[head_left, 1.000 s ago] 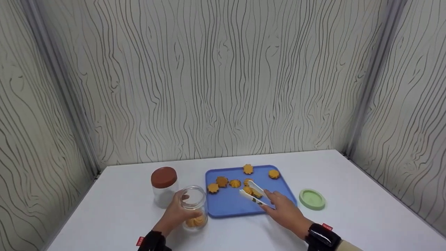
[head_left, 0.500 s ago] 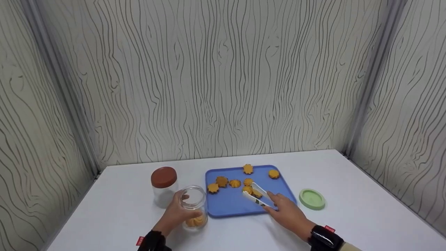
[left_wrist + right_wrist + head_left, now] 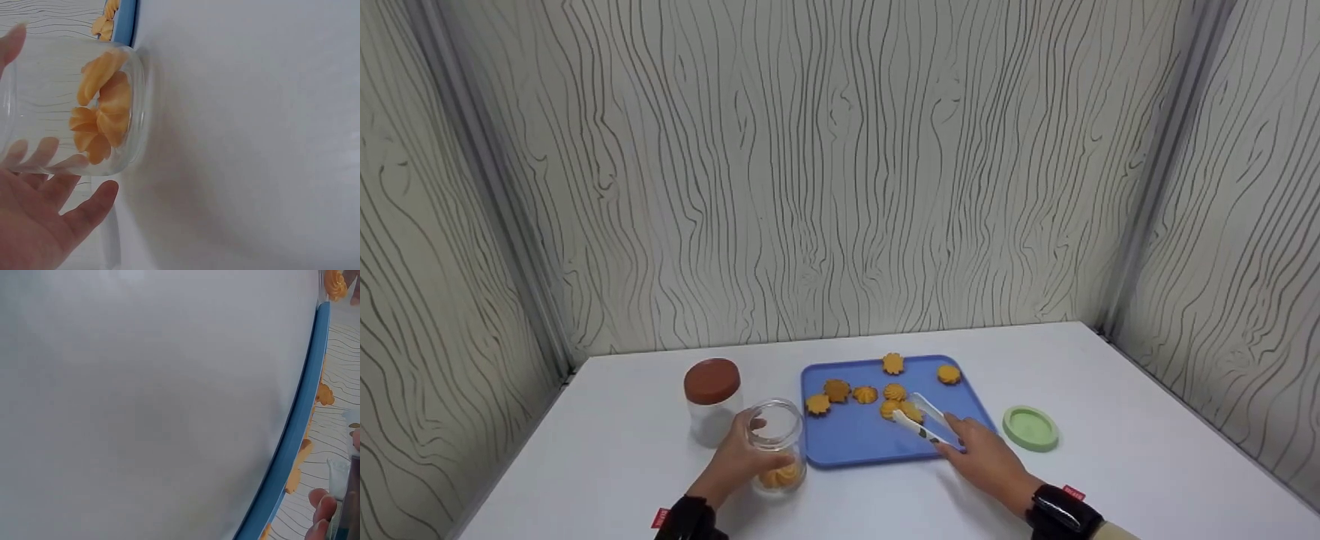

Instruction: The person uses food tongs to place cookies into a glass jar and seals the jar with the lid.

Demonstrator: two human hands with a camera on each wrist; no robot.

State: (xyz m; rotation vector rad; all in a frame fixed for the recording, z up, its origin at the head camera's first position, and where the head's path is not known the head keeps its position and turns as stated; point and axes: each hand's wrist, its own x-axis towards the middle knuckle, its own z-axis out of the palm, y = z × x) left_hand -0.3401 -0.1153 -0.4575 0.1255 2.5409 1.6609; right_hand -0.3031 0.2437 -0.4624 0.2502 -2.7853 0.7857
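Note:
My left hand point(image 3: 737, 459) curls round a clear, lidless jar point(image 3: 777, 441) that stands upright on the table. Piped, flower-shaped cookies point(image 3: 112, 109) lie at its bottom in the left wrist view. In my right hand point(image 3: 984, 459) I hold white tongs point(image 3: 913, 426) with a leaf pattern, their arms spread over the blue tray point(image 3: 847, 441). The tips are either side of a light cookie point(image 3: 913, 412), and another cookie point(image 3: 890, 409) touches it on the left. My right fingers point(image 3: 323, 509) also show at the edge of the right wrist view.
More cookies lie on the tray, including a darker one point(image 3: 837, 390) at left and one point(image 3: 949, 374) at back right. Behind the left hand stands a jar with a reddish-brown lid point(image 3: 712, 381). A round green lid point(image 3: 1031, 428) lies right of the tray.
The tongs have shifted right and slightly toward me, their tips passing from the left cookie of the touching pair to the right one. My left hand and jar stay put.

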